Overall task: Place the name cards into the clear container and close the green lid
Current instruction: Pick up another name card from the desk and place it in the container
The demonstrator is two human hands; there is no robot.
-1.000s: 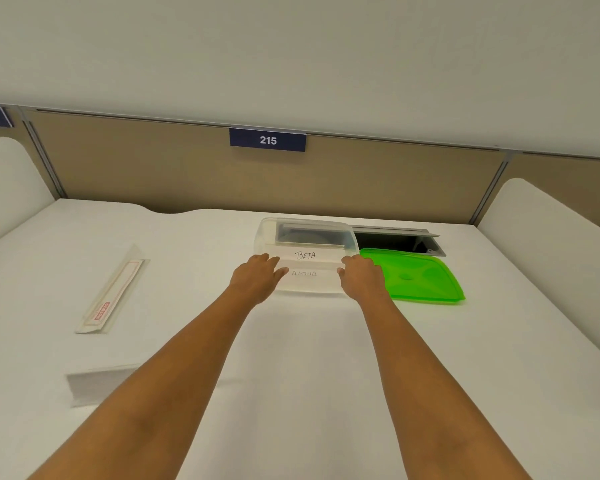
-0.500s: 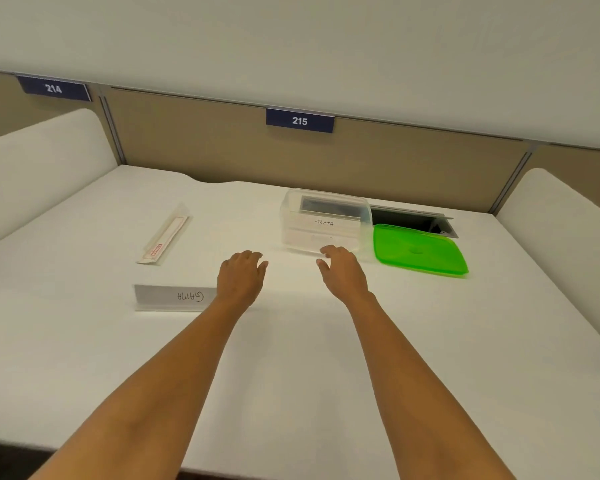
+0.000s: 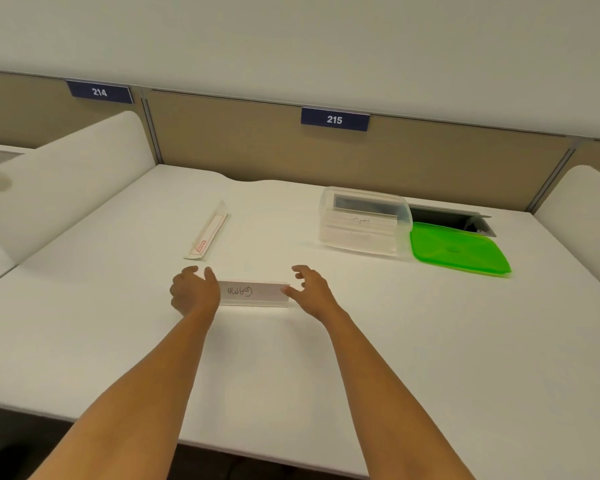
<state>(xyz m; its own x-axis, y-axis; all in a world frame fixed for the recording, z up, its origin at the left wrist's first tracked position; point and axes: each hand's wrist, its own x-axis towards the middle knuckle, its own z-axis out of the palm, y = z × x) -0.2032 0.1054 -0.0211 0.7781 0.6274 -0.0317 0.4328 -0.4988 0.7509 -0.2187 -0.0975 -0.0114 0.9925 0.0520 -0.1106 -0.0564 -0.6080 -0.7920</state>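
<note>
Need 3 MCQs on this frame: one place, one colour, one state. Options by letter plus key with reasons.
1. Where is the lid relative to the container?
A. on top of it
B. on the table at its right
C. in the left hand

2. What colour is the lid?
A. green
B. blue
C. red

3. What are the hands doing at the handwritten card?
A. both open at its ends
B. both fists
C. one lifts it high

Key: B, it lies flat beside the container's right wall; A, it is bright green; A, the left hand and right hand flank the card with fingers spread, and it stands on the table.
</note>
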